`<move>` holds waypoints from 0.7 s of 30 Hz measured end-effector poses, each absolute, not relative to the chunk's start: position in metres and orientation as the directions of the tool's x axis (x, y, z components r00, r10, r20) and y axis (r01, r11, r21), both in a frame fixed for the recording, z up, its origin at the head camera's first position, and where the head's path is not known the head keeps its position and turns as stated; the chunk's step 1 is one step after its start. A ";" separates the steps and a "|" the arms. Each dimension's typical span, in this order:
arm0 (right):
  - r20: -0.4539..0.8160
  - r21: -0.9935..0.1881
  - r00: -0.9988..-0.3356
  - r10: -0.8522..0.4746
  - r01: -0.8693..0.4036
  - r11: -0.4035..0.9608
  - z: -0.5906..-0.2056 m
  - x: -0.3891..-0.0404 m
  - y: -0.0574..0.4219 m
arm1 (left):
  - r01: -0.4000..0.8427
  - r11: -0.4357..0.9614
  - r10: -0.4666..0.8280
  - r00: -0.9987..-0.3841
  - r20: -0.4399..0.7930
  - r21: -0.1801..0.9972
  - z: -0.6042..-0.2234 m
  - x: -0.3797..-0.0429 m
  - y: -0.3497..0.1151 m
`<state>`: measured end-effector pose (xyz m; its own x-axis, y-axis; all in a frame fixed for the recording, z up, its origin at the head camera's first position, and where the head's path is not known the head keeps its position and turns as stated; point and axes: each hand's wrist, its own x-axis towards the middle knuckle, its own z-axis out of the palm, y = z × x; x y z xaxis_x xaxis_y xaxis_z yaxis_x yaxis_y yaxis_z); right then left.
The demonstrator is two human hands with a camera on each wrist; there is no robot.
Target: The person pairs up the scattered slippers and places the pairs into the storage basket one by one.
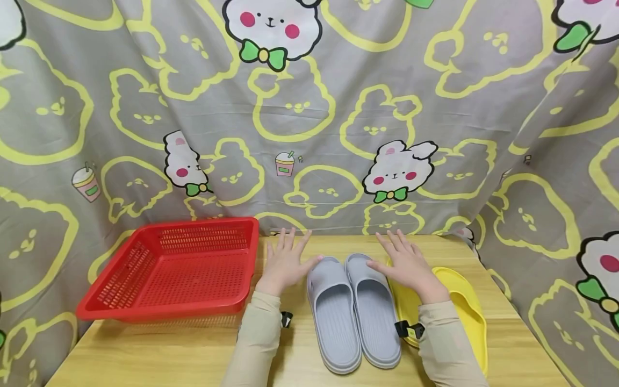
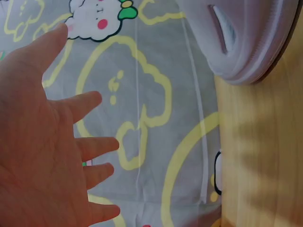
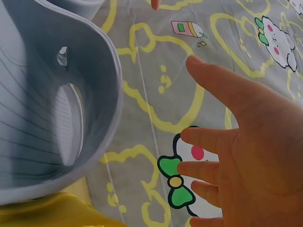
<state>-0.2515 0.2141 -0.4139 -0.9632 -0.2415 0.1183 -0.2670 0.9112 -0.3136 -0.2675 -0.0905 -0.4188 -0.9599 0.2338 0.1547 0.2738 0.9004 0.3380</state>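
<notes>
Two grey slippers (image 1: 337,322) lie side by side on the wooden table, toes toward the back cloth. My left hand (image 1: 286,264) is spread beside the toe of the left slipper, its thumb at the slipper's edge in the head view. On the other side, my right hand (image 1: 405,267) has its fingers spread, the thumb overlapping the toe of the right slipper. Both palms hold nothing in the wrist views, with the left hand (image 2: 42,142) and right hand (image 3: 260,151) raised near the slippers. Yellow slippers (image 1: 466,306) lie partly hidden under my right arm.
A red plastic basket (image 1: 193,310) with perforated walls stands at the left of the table (image 1: 193,355). Behind and along both sides hangs a grey patterned cloth (image 1: 309,134). Black straps (image 1: 410,329) are on the wrists.
</notes>
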 end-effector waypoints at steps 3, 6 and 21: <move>0.126 -0.311 -0.957 -0.263 -0.290 0.905 -0.416 -0.252 0.211 | 0.295 0.882 0.255 -0.955 0.152 0.367 -0.421 -0.268 -0.088; 0.130 -0.307 -0.952 -0.277 -0.304 0.902 -0.419 -0.253 0.209 | 0.310 0.873 0.278 -0.951 0.139 0.376 -0.422 -0.269 -0.085; 0.053 -0.314 -0.939 -0.340 -0.339 0.887 -0.433 -0.258 0.196 | 0.382 0.827 0.389 -0.918 0.069 0.412 -0.437 -0.272 -0.070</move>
<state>-0.2584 0.1959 -0.4333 -0.9390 -0.3397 0.0535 -0.3387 0.8869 -0.3142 -0.2716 -0.0698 -0.4375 -0.9185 0.3893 0.0694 0.3818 0.8273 0.4121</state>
